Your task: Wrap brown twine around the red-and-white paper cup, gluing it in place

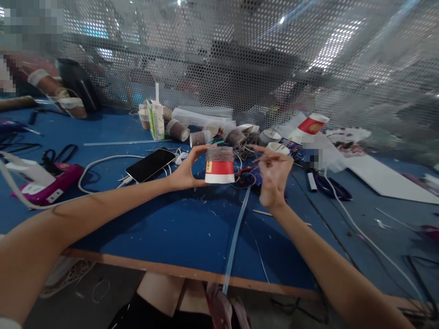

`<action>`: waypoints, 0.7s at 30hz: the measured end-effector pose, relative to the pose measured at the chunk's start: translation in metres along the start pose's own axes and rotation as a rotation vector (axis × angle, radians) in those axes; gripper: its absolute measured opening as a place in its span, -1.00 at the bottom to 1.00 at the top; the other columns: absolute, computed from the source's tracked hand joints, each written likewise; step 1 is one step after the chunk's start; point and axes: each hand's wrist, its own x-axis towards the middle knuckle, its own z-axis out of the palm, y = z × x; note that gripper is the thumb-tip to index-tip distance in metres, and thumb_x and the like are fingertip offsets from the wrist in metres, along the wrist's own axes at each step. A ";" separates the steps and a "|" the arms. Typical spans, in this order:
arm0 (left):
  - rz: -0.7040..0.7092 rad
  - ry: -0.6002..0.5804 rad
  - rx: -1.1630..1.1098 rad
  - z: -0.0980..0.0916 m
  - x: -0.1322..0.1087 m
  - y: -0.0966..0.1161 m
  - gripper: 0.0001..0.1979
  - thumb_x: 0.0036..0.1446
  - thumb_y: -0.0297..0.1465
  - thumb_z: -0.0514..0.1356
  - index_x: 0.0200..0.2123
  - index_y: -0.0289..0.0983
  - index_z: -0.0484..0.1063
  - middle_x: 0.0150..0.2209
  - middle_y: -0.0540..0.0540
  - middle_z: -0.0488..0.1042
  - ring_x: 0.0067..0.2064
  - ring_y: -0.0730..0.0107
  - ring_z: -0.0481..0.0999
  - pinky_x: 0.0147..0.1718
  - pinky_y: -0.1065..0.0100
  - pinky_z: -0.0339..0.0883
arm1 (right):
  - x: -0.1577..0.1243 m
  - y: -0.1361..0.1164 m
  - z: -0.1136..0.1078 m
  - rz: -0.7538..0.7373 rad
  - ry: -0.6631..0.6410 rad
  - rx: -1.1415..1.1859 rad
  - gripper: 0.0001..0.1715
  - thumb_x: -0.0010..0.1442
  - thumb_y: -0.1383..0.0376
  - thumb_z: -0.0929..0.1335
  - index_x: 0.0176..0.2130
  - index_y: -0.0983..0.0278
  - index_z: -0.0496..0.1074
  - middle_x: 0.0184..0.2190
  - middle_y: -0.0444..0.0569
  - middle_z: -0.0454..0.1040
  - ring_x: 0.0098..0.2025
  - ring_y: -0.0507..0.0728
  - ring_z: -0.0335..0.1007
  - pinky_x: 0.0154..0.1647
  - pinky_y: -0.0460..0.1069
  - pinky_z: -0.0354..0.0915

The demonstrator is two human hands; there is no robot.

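A paper cup (219, 171) with a red band and a white rim is upside down above the blue table, its upper part wound with brown-grey cord (219, 154). My left hand (187, 171) grips it from the left, thumb low and fingers reaching to its top. To the right of the cup, apart from it, my right hand (274, 176) is raised with fingers bent and drawn together toward the cup. Motion blurs these fingers, and anything between them cannot be made out. Behind the cup lies a tangle of cord (248, 148).
Cord-wound cups (200, 138), a drink carton (156, 119) with a straw and another red paper cup (313, 123) are at the back by a perforated metal screen (206, 59). A phone (151, 164) and a purple power strip (51, 185) lie left; a white board (391, 178) lies right.
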 end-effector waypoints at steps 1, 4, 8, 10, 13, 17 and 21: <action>-0.020 -0.018 -0.002 0.000 0.000 0.000 -0.10 -0.13 -0.13 0.47 0.19 -0.11 0.06 0.32 -0.29 0.19 0.40 -0.08 0.17 0.38 -0.16 0.03 | -0.001 -0.001 0.000 -0.087 -0.092 -0.053 -0.34 0.03 -0.19 0.40 -0.05 0.09 0.20 0.19 0.09 0.35 0.26 0.37 0.27 0.19 0.37 0.24; -0.063 -0.093 -0.004 -0.002 0.000 -0.001 -0.03 -0.18 -0.09 0.49 0.22 -0.11 0.04 0.31 -0.31 0.21 0.39 -0.12 0.20 0.37 -0.20 0.05 | -0.006 -0.003 0.005 -0.298 -0.295 -0.201 0.08 -0.10 -0.13 0.52 0.22 0.08 0.02 0.33 0.18 0.14 0.39 0.43 0.06 0.32 0.43 0.11; -0.041 -0.160 0.052 -0.003 -0.003 -0.005 0.00 -0.22 -0.07 0.50 0.23 -0.08 0.09 0.33 -0.29 0.16 0.44 -0.17 0.06 0.38 -0.26 -0.04 | -0.013 -0.005 0.010 -0.316 -0.301 -0.313 0.02 0.00 -0.06 0.51 0.29 0.07 0.07 0.22 0.16 0.26 0.30 0.38 0.19 0.31 0.37 0.19; -0.006 -0.130 0.107 -0.002 -0.004 -0.005 0.11 -0.27 -0.05 0.52 0.29 -0.08 0.02 0.38 -0.30 0.06 0.45 -0.20 0.00 0.39 -0.26 -0.06 | -0.013 -0.006 0.009 -0.325 -0.283 -0.346 0.02 0.00 -0.02 0.52 0.30 0.06 0.08 0.18 0.14 0.30 0.26 0.38 0.24 0.27 0.36 0.25; 0.086 -0.086 0.206 0.000 -0.005 -0.002 0.27 -0.27 -0.07 0.52 0.37 -0.11 -0.18 0.42 -0.36 -0.08 0.45 -0.23 -0.01 0.39 -0.24 -0.04 | -0.013 -0.008 0.007 -0.343 -0.291 -0.428 0.00 0.02 0.08 0.53 0.30 0.04 0.08 0.19 0.14 0.31 0.25 0.42 0.25 0.26 0.42 0.21; 0.200 -0.160 0.323 0.003 -0.006 0.006 0.01 0.03 -0.24 0.40 0.38 -0.11 -0.16 0.36 -0.35 0.08 0.40 -0.14 0.14 0.34 -0.20 0.10 | -0.016 -0.010 0.010 -0.397 -0.351 -0.441 0.00 0.07 0.20 0.50 0.33 0.03 0.00 0.22 0.16 0.30 0.27 0.43 0.25 0.25 0.45 0.20; 0.216 -0.142 0.376 0.004 -0.006 0.008 -0.15 0.13 -0.33 0.31 0.36 -0.13 -0.12 0.29 -0.35 0.19 0.33 -0.12 0.26 0.26 -0.21 0.21 | -0.016 -0.013 0.016 -0.415 -0.356 -0.333 0.13 0.05 0.18 0.53 0.33 0.04 -0.18 0.32 0.23 0.15 0.36 0.41 0.14 0.26 0.44 0.24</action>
